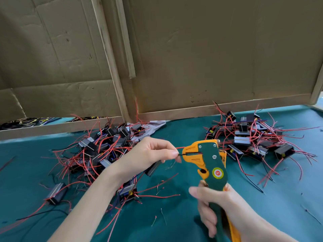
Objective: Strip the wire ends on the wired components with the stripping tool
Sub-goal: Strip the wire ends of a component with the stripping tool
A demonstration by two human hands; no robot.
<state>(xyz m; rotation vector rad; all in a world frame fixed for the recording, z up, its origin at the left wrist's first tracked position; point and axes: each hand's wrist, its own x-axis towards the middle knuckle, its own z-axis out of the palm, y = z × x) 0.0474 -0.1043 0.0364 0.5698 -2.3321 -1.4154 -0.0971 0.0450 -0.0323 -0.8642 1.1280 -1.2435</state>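
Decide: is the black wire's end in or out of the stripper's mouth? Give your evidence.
In. The black wire, pinched by the left hand, runs into the slot of the stripper.

The left forearm reaches in bare from 7 o'clock toward 1 o'clock, its wrist slightly bent. The left grip (153, 152) sits near the middle of the view. Its thumb and forefinger pinch a thin wire (182, 155) at their tips, which point to 3 o'clock, with the other fingers curled beneath. The right forearm enters from 5 o'clock. The right grip (215, 205) lies at 5 o'clock of the left one, fingers wrapped round the handles of the stripping tool (214, 165) — thumb laid across toward 9 o'clock.
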